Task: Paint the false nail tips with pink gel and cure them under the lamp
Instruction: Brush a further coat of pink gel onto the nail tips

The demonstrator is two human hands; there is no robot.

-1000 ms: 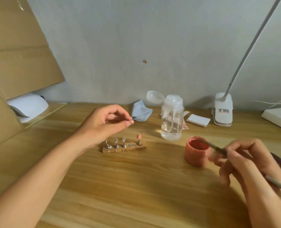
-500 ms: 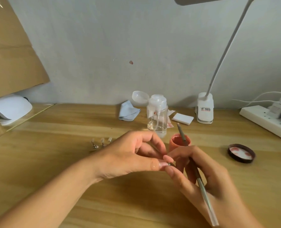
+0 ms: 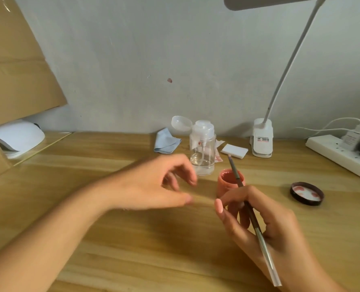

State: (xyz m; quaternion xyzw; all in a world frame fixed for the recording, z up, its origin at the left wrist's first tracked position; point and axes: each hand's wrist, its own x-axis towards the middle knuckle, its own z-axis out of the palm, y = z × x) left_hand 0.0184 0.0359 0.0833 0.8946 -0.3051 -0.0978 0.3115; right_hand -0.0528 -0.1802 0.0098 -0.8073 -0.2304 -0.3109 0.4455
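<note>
My right hand (image 3: 267, 226) grips a thin brush (image 3: 234, 171) whose tip points up over the open pink gel jar (image 3: 223, 184). A pink false nail tip (image 3: 219, 205) shows at the end of that hand's forefinger and thumb. My left hand (image 3: 153, 186) hovers just left of it, blurred, fingers loosely curled with nothing in them. The white curing lamp (image 3: 21, 138) sits at the far left behind cardboard. The wooden nail stand is hidden behind my left hand.
The jar's lid (image 3: 307, 193) lies upturned to the right. A clear pump bottle (image 3: 203, 152), a blue cloth (image 3: 166, 143) and a white pad (image 3: 233, 151) stand behind the jar. A clip desk lamp (image 3: 261, 140) and a power strip (image 3: 339, 152) are at the back right.
My left hand carried the nail tip from the stand to my right hand, let go and is drawing away left. The brush rose from the jar.
</note>
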